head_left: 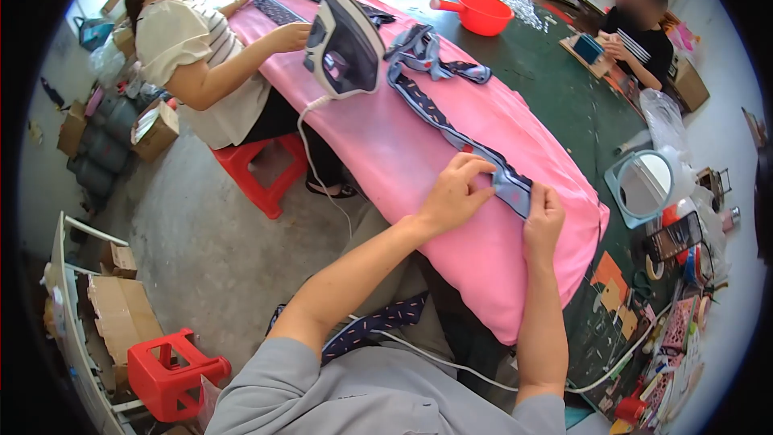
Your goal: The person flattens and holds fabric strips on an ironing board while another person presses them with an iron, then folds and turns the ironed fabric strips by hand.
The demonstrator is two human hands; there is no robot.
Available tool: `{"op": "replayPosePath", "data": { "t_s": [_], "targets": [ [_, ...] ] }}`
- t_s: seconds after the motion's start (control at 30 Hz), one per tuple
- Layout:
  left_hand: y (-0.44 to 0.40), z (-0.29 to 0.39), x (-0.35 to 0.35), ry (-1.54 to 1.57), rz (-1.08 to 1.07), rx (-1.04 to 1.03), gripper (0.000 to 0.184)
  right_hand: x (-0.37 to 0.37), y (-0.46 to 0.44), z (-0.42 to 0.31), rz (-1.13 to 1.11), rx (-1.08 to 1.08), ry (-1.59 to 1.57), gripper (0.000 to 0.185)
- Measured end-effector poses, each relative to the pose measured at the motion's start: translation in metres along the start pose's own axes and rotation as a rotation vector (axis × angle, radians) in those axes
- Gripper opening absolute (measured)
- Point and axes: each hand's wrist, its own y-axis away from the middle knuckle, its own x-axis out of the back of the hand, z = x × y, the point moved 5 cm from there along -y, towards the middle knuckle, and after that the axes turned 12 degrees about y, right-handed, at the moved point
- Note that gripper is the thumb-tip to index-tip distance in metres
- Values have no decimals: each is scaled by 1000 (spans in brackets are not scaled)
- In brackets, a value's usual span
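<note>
A long blue necktie (509, 183), dark with small orange marks on some stretches, runs across the pink cloth (378, 153) on the table. Near its close end, my left hand (456, 192) pinches one edge between thumb and fingers. The very end of the tie is gripped by my right hand (544, 217), its fingers folded over the corner. Farther up, the rest of the tie lies in a loose heap (419, 50). A steam iron (346, 48) stands upright on the cloth, left of that heap. Across my lap lies a navy patterned tie (386, 324).
A seated person (201, 56) at the left has a hand beside the iron. Another person (640, 32) sits at the far right. A red dipper (485, 14), a round mirror (646, 184) and a phone (675, 237) are on the green table (555, 105). The iron's cord (303, 133) hangs down left.
</note>
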Motion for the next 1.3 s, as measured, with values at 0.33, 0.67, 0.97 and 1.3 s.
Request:
{"op": "replayPosePath", "data": {
  "t_s": [0.33,0.67,0.97,1.3],
  "targets": [
    [5,-5,7,-93,-7,-94,19,9,-16,21,41,-8,127,28],
    [7,-5,9,-64,-7,-72,12,2,-9,5,42,57,127,27],
    [9,-2,11,-54,-27,-34,11,4,-8,4,24,64,232,27],
    [6,-3,11,-50,-33,-26,11,1,-10,6,40,83,246,29]
  ]
}}
